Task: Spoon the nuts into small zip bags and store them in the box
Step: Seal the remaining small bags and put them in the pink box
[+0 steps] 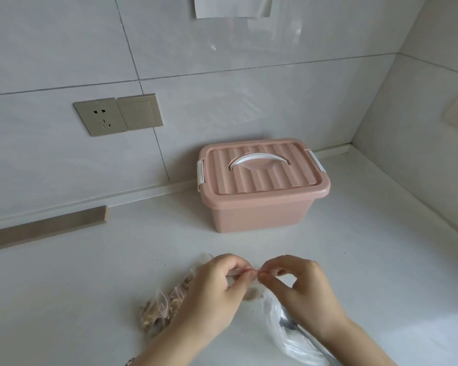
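Close by on the table, filled zip bags lie on the left and a spoon sits in a clear plastic bag on the right. Between them, the left hand and right hand pinch the top of a small zip bag with thumb and fingers; its strip runs sideways, hand to hand. Farther back by the wall sits the pink box, lid on, long side left to right.

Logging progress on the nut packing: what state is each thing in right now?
left hand: pinching the zip strip.
right hand: pinching the zip strip.
small zip bag: nuts inside, held up at its top.
box: lid on, side clips down.
filled zip bags: lying on the counter.
spoon: lying unheld by the clear plastic bag.
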Available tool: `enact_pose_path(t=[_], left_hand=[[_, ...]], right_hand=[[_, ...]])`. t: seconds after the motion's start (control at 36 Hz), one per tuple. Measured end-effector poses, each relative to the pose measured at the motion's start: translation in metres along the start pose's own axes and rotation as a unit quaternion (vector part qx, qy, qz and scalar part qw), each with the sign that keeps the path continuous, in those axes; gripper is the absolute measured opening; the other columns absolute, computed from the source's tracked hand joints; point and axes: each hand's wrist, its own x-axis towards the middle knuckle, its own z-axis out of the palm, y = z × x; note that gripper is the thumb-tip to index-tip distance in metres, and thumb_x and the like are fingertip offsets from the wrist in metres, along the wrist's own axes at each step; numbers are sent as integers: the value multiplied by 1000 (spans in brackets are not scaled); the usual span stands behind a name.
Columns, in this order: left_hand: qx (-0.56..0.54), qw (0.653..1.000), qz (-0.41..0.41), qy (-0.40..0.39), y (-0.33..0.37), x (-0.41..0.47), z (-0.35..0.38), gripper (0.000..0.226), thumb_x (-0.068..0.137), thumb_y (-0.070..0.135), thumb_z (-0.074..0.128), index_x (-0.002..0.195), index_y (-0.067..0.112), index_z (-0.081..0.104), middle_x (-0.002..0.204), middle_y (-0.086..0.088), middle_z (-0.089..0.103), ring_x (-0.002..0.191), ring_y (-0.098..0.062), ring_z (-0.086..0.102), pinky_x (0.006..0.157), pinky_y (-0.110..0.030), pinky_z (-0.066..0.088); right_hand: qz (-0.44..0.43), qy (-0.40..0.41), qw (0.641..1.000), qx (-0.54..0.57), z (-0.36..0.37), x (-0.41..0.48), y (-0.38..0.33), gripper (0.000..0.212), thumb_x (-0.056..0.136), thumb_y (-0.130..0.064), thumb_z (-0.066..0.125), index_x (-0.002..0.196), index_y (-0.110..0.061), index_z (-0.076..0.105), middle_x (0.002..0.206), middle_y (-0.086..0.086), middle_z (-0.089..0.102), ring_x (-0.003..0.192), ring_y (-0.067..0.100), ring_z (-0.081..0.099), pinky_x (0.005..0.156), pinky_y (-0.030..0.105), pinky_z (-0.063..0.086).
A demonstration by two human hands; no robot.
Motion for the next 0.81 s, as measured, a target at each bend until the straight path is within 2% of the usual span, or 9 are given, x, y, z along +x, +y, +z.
enact_pose_path(t=[0.08, 0.19, 0.25, 0.36, 0.5, 0.61, 0.69, 0.72, 0.81], left_hand=[[47, 999, 13, 14, -7, 3, -2, 18, 79, 27, 72, 64, 31, 63, 66, 21, 64, 65, 3, 60, 62, -13, 42], [32, 998, -34, 43, -20, 1, -6, 31, 72, 14, 77, 52, 35, 64, 54, 14, 63, 50, 0, 50, 53, -14, 38], [44, 996, -57, 44, -26, -6, -5, 29, 70, 18, 78, 52, 36, 64, 54, 11, 64, 49, -2, 49, 50, -13, 34], [27, 993, -107, 46, -50, -16, -4, 27, 68, 17, 80, 51, 32, 65, 52, 12, 64, 46, 2, 48, 48, -11, 34], [6, 981, -192, 26, -98, -24, -8, 31, 67, 12, 81, 50, 30, 63, 48, 15, 61, 46, 4, 48, 52, -15, 37], [124, 965, -230, -21, -132, -25, -12, 23, 75, 18, 74, 62, 30, 59, 65, 12, 62, 63, -7, 55, 68, -27, 47], [226, 954, -198, 4, -142, -17, -16, 10, 84, 17, 63, 90, 25, 62, 94, 7, 64, 89, -12, 59, 83, -25, 45], [256, 950, -177, 23, -142, -12, -17, 15, 85, 17, 62, 99, 21, 63, 101, 4, 63, 95, -14, 58, 83, -23, 41], [312, 940, -112, 73, -144, 10, -16, 21, 85, 18, 61, 105, 14, 62, 105, -2, 60, 103, -22, 54, 85, -28, 40]], right_hand=[[-4, 39, 999, -20, 2, -4, 7, 39, 77, -14, 72, 52, -43, 60, 71, -22, 65, 76, -7, 58, 57, 9, 39], [29, 28, 999, 10, 0, -5, 20, 40, 76, -15, 73, 55, -48, 64, 81, -23, 64, 55, -1, 58, 54, 19, 41], [46, 7, 999, 0, 4, -8, 29, 39, 74, -15, 75, 50, -44, 64, 73, -13, 67, 61, 0, 60, 56, 18, 41], [65, 6, 997, -38, 22, -13, 46, 37, 69, -18, 79, 51, -44, 60, 73, -12, 67, 77, 5, 61, 64, 11, 42], [117, -50, 990, -56, 57, -8, 67, 33, 65, -23, 82, 47, -39, 60, 55, -17, 62, 59, -4, 58, 55, 9, 41], [156, -148, 974, -66, 82, 4, 85, 22, 70, -14, 78, 57, -25, 65, 55, -16, 60, 49, -10, 54, 52, 6, 40], [158, -180, 965, -104, 93, 15, 100, 9, 76, -10, 73, 70, -17, 70, 62, -11, 62, 49, -10, 55, 52, 3, 39], [161, -176, 963, -124, 95, 18, 103, 3, 78, -11, 71, 77, -13, 72, 68, -7, 65, 54, -8, 56, 53, 2, 38], [150, -164, 956, -191, 96, 22, 106, 18, 84, -16, 65, 101, -14, 69, 97, -2, 69, 84, 8, 61, 65, 9, 40]])
